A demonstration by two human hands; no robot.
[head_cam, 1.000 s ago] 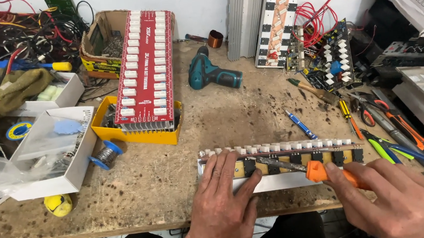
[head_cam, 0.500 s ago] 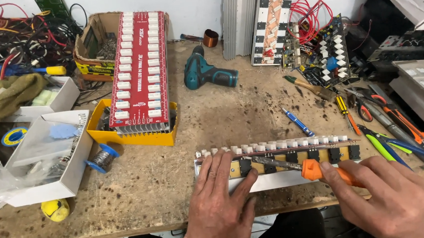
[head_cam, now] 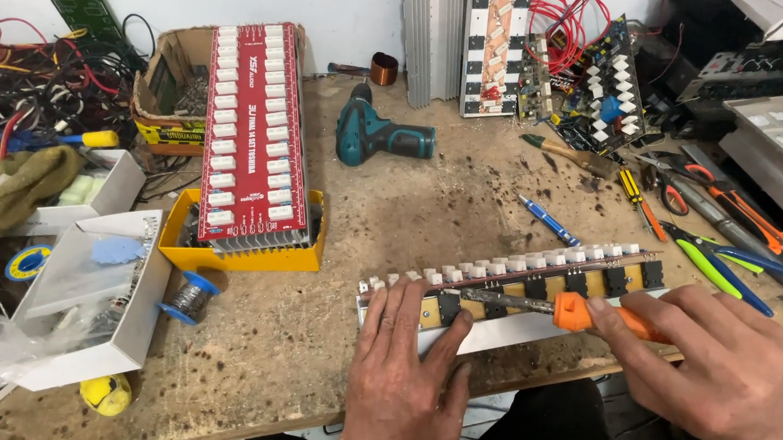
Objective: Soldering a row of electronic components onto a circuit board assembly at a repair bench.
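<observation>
Left hand (head_cam: 403,385) fingers (head_cam: 416,306) spread flat, pressing down on the left end of the long circuit board strip with white blocks and black transistors (head_cam: 543,278) — not gripping. Right hand (head_cam: 714,372) fingers curled tight round the orange-handled screwdriver (head_cam: 572,308), its metal shaft lying along the strip's front face, tip pointing left toward the left hand. Strip sits on a white metal bar at the front edge of the worn wooden bench (head_cam: 265,376). Just behind the strip: small blue screwdriver (head_cam: 548,220). Right of the strip — green-handled pliers (head_cam: 716,266). Further behind the strip: teal cordless drill (head_cam: 381,138). Behind-left of the strip: long red circuit board (head_cam: 252,133) resting over a yellow plastic tray (head_cam: 182,248).
</observation>
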